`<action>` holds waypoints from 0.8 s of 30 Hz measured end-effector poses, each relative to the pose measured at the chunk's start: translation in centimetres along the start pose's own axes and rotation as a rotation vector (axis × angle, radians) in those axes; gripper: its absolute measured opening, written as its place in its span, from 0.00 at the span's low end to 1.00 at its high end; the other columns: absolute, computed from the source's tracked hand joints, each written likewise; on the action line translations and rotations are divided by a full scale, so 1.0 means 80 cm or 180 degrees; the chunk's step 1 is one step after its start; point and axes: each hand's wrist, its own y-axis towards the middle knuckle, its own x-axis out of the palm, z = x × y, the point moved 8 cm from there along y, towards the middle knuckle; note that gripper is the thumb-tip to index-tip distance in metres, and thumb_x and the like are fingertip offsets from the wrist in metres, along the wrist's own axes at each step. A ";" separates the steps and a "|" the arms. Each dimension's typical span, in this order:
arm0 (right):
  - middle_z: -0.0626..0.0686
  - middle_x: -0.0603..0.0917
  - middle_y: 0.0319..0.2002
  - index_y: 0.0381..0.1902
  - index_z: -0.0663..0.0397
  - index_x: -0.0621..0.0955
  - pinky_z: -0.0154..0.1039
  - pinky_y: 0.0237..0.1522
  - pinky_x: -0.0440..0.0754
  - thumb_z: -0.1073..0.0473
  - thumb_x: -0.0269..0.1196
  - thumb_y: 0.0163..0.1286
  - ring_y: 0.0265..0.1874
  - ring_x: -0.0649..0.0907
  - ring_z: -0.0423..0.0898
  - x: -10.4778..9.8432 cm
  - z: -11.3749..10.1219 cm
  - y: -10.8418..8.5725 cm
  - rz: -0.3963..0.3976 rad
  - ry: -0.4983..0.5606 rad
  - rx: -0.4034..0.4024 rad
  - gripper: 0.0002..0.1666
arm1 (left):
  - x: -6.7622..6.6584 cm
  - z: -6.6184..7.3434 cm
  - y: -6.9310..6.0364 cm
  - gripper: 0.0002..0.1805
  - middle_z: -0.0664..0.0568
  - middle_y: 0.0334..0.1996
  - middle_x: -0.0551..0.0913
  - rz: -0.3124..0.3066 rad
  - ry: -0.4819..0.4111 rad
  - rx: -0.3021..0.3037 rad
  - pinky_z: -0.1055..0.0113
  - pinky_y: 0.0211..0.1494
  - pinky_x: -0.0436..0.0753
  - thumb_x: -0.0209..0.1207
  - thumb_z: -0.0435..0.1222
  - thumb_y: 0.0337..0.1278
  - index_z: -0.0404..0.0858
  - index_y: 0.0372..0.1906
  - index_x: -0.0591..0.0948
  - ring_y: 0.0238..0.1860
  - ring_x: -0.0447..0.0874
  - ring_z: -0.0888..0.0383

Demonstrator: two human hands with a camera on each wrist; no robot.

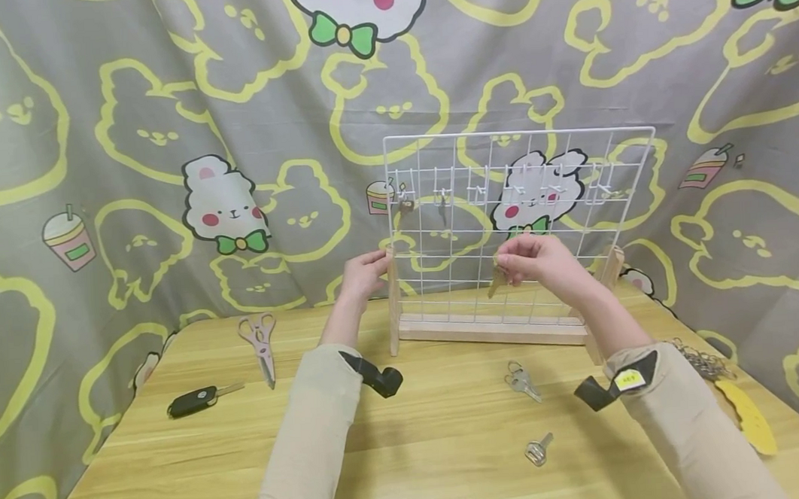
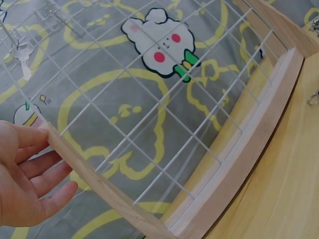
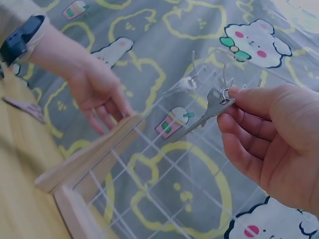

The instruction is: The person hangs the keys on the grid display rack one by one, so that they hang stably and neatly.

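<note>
A white wire grid (image 1: 468, 257) stands in a wooden base (image 1: 492, 330) with upright posts and a row of hooks across its upper part. My right hand (image 1: 539, 265) pinches a key (image 3: 212, 110) by its small ring, in front of the grid; the key hangs down at a slant. With thumb and fingertips my left hand (image 2: 30, 174) touches the top of the left wooden post (image 2: 94, 184). Keys hang on the two leftmost hooks, one key (image 1: 406, 206) at the far left and another key (image 1: 443, 208) beside it.
On the table (image 1: 201, 471), pink scissors (image 1: 261, 346) and a black car key (image 1: 193, 401) lie at the left. Ringed keys (image 1: 522, 381) and a single key (image 1: 537, 450) lie before the grid. At the right are a metal pile (image 1: 704, 362) and a yellow object (image 1: 749, 418).
</note>
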 end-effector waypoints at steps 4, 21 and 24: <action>0.48 0.79 0.24 0.39 0.65 0.77 0.38 0.31 0.81 0.56 0.59 0.67 0.22 0.77 0.42 -0.004 -0.013 0.013 0.0140 0.0026 -0.0099 0.15 | 0.000 0.000 0.000 0.20 0.40 0.58 0.73 -0.0004 0.0007 -0.0013 0.52 0.62 0.70 0.55 0.35 0.63 0.33 0.59 0.74 0.60 0.70 0.47; 0.48 0.78 0.23 0.31 0.58 0.79 0.29 0.25 0.78 0.59 0.61 0.66 0.22 0.76 0.40 -0.012 -0.040 0.054 0.0773 0.1036 -0.0133 0.07 | -0.001 -0.002 -0.001 0.20 0.41 0.59 0.72 0.0010 0.0006 -0.0003 0.52 0.62 0.70 0.56 0.36 0.63 0.34 0.59 0.74 0.60 0.70 0.46; 0.49 0.78 0.22 0.31 0.59 0.79 0.29 0.23 0.79 0.61 0.60 0.66 0.21 0.76 0.40 -0.011 -0.042 0.057 0.0855 0.1200 -0.0141 0.06 | -0.001 -0.002 0.000 0.20 0.40 0.59 0.72 0.0007 0.0018 -0.0002 0.52 0.62 0.70 0.55 0.36 0.63 0.34 0.59 0.74 0.60 0.70 0.46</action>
